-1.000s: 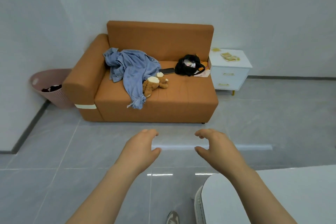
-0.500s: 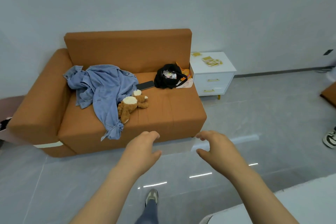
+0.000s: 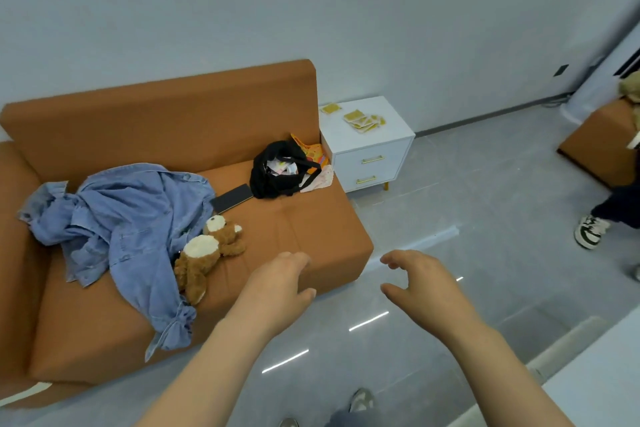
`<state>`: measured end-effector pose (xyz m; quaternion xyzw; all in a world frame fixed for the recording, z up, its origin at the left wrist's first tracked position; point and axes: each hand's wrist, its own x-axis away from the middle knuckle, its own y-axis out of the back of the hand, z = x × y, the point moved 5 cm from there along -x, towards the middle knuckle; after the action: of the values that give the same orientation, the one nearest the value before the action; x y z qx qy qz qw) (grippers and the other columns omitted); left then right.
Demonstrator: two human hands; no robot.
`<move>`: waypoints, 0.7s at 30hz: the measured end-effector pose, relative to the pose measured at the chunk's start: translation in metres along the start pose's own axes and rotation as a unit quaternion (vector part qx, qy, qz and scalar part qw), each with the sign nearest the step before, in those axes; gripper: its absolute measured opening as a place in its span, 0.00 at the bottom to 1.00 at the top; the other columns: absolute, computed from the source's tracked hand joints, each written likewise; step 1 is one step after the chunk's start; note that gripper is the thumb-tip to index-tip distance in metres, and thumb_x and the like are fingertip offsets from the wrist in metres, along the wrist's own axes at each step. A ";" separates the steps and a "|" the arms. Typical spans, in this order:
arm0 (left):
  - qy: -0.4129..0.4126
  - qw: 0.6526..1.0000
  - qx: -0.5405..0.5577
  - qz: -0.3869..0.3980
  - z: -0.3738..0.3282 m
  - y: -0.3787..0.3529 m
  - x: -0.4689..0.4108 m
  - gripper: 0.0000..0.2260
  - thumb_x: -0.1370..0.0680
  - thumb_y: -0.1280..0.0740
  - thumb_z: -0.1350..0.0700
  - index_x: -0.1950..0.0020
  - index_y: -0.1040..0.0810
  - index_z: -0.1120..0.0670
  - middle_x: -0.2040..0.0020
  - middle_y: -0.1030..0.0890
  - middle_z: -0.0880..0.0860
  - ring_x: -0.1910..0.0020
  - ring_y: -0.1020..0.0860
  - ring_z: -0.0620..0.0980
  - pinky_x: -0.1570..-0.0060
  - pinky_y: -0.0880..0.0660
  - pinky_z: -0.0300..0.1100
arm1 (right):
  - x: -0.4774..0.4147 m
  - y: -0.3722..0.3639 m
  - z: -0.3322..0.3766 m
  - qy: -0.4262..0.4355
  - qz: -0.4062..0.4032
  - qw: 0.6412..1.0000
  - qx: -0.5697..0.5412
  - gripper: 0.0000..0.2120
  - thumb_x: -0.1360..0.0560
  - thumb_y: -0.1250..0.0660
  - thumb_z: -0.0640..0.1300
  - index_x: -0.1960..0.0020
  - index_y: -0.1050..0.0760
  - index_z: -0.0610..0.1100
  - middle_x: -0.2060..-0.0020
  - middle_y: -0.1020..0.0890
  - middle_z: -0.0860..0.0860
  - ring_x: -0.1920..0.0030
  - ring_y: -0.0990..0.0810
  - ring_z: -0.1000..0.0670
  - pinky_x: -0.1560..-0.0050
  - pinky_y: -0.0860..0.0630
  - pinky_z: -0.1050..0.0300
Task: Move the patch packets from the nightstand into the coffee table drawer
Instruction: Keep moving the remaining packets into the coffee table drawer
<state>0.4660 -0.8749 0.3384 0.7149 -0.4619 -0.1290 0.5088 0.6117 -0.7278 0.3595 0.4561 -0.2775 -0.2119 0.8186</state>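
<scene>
Several yellow patch packets (image 3: 363, 121) lie in a loose pile on top of the white nightstand (image 3: 388, 139), with one more packet (image 3: 331, 108) apart at its back left corner. The nightstand stands against the wall, right of the orange sofa (image 3: 284, 225). My left hand (image 3: 280, 282) and my right hand (image 3: 420, 282) are held out in front of me, fingers loosely curled, holding nothing, well short of the nightstand. A corner of the white coffee table (image 3: 595, 378) shows at the bottom right; no drawer is visible.
On the sofa lie a blue denim shirt (image 3: 124, 218), a teddy bear (image 3: 207, 250), a dark phone (image 3: 232, 198) and a black bag (image 3: 280, 172). Another person's leg and sneaker (image 3: 590, 230) stand at the right, near an orange ottoman (image 3: 602, 146). Grey tiled floor lies between me and the nightstand.
The view has swung right and moved nearer the sofa and nightstand. Both hands keep the same empty, outstretched pose. The other person's leg and the ottoman have come further into view.
</scene>
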 end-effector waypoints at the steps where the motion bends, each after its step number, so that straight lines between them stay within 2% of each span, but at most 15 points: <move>1: -0.003 1.000 0.000 0.003 -0.004 0.001 -0.014 0.20 0.24 0.34 0.48 0.32 0.31 0.49 0.37 0.27 0.49 0.40 0.26 0.48 0.42 0.27 0.44 | -0.011 0.005 -0.005 -0.005 -0.002 1.000 -0.002 0.19 0.25 0.33 0.45 0.35 0.27 0.50 0.40 0.23 0.53 0.40 0.25 0.53 0.41 0.29 0.60; 13: 0.012 1.000 0.022 -0.002 -0.088 0.011 -0.198 0.20 0.23 0.34 0.49 0.32 0.31 0.48 0.35 0.27 0.47 0.37 0.27 0.47 0.39 0.29 0.41 | -0.166 0.093 -0.107 -0.017 0.008 1.000 -0.008 0.21 0.25 0.33 0.46 0.33 0.29 0.51 0.39 0.24 0.54 0.38 0.26 0.55 0.41 0.32 0.64; 21: 0.042 0.998 0.045 0.003 -0.135 0.018 -0.308 0.20 0.23 0.34 0.50 0.32 0.30 0.49 0.35 0.27 0.48 0.37 0.27 0.48 0.40 0.29 0.42 | -0.263 0.146 -0.161 -0.004 0.027 1.000 0.002 0.21 0.24 0.33 0.47 0.32 0.30 0.51 0.38 0.24 0.54 0.38 0.26 0.54 0.40 0.30 0.62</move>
<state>0.3788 -0.5500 0.3268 0.7403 -0.4476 -0.0768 0.4958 0.5309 -0.3961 0.3480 0.4491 -0.2936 -0.1915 0.8219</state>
